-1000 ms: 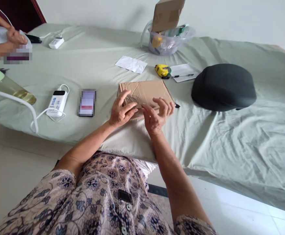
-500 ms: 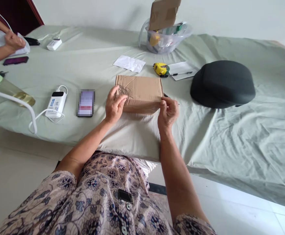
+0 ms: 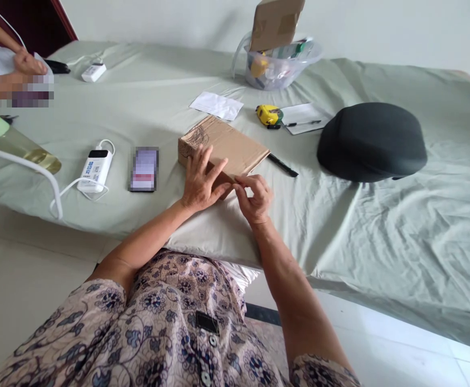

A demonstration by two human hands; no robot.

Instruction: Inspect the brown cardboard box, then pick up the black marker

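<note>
Lying askew on the bed (image 3: 380, 226), near its front edge, a flat cardboard box (image 3: 229, 144) is pressed down by the left hand (image 3: 201, 184), which is laid open with fingers spread over the near side. The right hand (image 3: 255, 198) is curled, its thumb and fingertips pinched on the box's near corner. A black pen (image 3: 282, 165) is seen just beside the box, a phone (image 3: 143, 168) and a power bank (image 3: 95, 170) to its left.
</note>
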